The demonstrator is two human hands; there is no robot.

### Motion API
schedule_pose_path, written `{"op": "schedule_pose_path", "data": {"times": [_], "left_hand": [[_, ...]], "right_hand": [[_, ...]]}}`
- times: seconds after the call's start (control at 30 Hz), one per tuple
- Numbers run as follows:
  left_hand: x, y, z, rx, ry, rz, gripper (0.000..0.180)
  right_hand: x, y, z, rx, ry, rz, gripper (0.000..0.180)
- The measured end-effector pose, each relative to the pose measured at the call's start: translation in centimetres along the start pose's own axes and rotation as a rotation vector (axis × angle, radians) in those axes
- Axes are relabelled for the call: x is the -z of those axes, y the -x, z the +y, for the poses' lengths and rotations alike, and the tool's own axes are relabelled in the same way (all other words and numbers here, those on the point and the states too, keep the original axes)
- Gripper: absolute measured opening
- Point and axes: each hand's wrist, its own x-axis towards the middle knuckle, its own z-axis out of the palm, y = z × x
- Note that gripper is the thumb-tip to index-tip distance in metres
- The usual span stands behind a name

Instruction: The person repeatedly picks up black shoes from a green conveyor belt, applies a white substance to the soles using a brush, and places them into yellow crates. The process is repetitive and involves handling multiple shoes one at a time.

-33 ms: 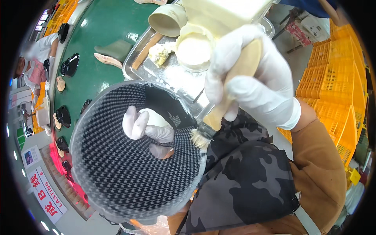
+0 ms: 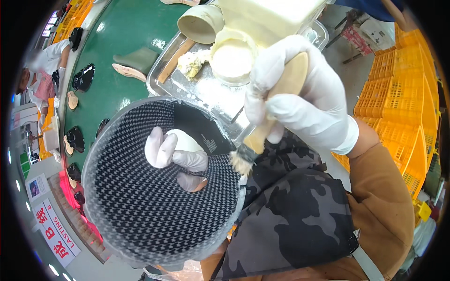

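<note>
My left hand [image 2: 173,152], in a white glove, is pushed up inside a black-and-white houndstooth shoe upper [image 2: 140,206], and its fingers show through the dark-lined opening. My right hand [image 2: 300,107], also gloved in white, grips a wooden-handled brush [image 2: 293,77]. The brush's cream-coated bristles touch the right edge of the upper. Just beyond, a round bowl of cream-coloured paste [image 2: 232,58] sits in a metal tray [image 2: 206,91].
A green conveyor belt [image 2: 122,37] carries tan insoles and black shoe parts along the left. A beige cup [image 2: 201,21] and a pale block stand at the tray's far end. Orange crates [image 2: 403,107] are stacked on the right. Another person [image 2: 44,70] works at far left.
</note>
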Motion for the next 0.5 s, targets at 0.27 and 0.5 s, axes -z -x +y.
{"op": "schedule_pose_path", "data": {"times": [0.27, 0.5], "left_hand": [[-1.0, 1.0, 0.6, 0.134, 0.259, 0.027, 0.027], [0.0, 3.8, 0.5, 0.877, 0.759, 0.07, 0.023]], "right_hand": [[1.4, -2.0, 4.1, 0.405, 0.356, 0.078, 0.023], [0.7, -4.8, 2.4, 0.572, 0.197, 0.122, 0.025]]}}
